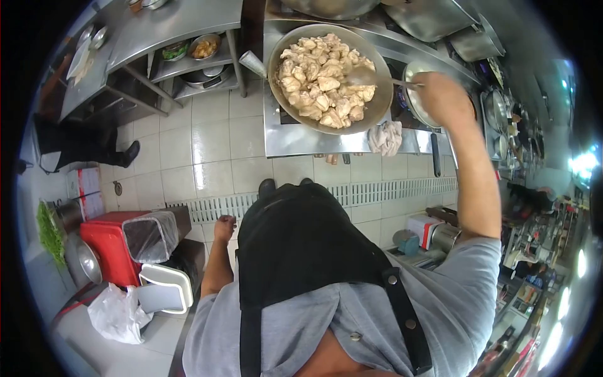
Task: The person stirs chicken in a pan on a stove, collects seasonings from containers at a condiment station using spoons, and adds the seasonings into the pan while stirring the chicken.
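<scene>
A wide metal wok [276, 94] on the stove holds many pale chunks of meat [328, 83]. My right hand [443, 99], at the wok's right side, is closed round the handle of a metal utensil [402, 83], whose head rests among the meat. Low at my side hangs my left hand [225, 228], away from the stove, its fingers curled and too small to read clearly. A crumpled cloth [385, 138] lies on the stove's front edge, against the wok. Right of the wok, partly behind my right hand, is a pale round pan [414, 103] with a dark handle [435, 154].
Large pots [427, 22] stand behind the wok. A steel table [169, 28] with bowls on its shelf is at the upper left. Another person's dark-clothed leg [94, 146] shows at the left. A red bin [110, 248] and a lined bin [151, 235] stand at the lower left.
</scene>
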### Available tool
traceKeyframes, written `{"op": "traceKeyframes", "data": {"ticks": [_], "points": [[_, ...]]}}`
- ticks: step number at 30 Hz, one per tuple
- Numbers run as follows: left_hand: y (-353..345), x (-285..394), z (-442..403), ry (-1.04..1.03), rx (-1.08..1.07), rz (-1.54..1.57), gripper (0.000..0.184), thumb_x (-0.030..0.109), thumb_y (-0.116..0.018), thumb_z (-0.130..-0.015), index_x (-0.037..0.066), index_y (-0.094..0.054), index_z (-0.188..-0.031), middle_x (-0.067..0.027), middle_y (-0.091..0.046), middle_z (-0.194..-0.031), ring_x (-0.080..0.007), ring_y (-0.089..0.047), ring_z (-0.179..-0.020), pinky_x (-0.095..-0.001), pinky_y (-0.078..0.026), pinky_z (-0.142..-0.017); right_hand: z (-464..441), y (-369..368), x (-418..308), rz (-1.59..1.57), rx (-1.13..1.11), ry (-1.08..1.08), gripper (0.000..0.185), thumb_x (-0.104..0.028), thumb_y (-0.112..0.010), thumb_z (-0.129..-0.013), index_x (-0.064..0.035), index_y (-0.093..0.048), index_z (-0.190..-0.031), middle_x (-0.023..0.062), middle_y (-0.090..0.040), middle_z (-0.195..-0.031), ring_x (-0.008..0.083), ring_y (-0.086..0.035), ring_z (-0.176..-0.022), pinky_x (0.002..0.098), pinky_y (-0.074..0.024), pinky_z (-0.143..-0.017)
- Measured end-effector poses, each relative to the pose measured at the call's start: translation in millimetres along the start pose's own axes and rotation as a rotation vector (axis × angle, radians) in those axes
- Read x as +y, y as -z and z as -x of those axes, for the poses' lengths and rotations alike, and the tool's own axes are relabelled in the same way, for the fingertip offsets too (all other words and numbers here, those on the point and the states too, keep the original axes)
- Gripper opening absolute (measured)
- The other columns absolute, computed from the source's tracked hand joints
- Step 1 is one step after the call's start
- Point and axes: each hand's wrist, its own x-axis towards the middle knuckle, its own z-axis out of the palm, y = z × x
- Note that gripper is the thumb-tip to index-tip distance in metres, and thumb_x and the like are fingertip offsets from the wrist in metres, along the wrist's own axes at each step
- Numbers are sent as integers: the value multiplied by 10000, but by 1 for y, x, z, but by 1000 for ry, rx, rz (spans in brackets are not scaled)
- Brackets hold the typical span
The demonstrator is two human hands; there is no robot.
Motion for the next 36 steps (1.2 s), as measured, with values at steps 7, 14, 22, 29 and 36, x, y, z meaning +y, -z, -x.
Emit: {"op": "traceKeyframes", "data": {"ticks": [7,14,22,29,36], "points": [[-16,-3,-2,85,-1,-8,256,242,-703,-893,7,-645,-979,-74,-693,-811,-151,-656,-678,-301,-509,-565,-48,-26,73,143,-217,58,231,-193,-688,-804,-63,-767,-978,211,-725,-904,377,-703,-833,442,-542,-778],[-12,-7,17,87,71,-11,249,218,-700,-888,1,-641,-994,-74,-689,-804,-157,-657,-668,-299,-508,-554,-44,-180,68,-945,-433,-348,278,-293,-738,-844,-43,-756,-966,24,-644,-698,117,-558,-607,306,-447,-536],[-13,-6,24,127,31,-23,260,223,-719,-881,12,-640,-1011,-83,-699,-828,-162,-665,-686,-304,-516,-575,-42,-179,15,-1122,-241,-194,260,-235,-693,-882,-15,-734,-1014,76,-698,-761,159,-624,-666,317,-490,-654],[-28,13,0,46,25,-136,277,257,-690,-875,-4,-669,-967,-103,-712,-818,-186,-683,-684,-330,-533,-605,22,-111,29,-578,50,44,269,-206,-694,-882,-53,-711,-1103,197,-724,-931,387,-687,-857,447,-541,-783],[-45,26,-30,-56,-25,-226,307,262,-690,-851,-17,-665,-975,-109,-721,-815,-195,-700,-703,-326,-547,-655,75,-77,30,-391,176,148,219,-125,-660,-891,-102,-719,-1101,150,-709,-937,385,-677,-833,472,-543,-745]]}}
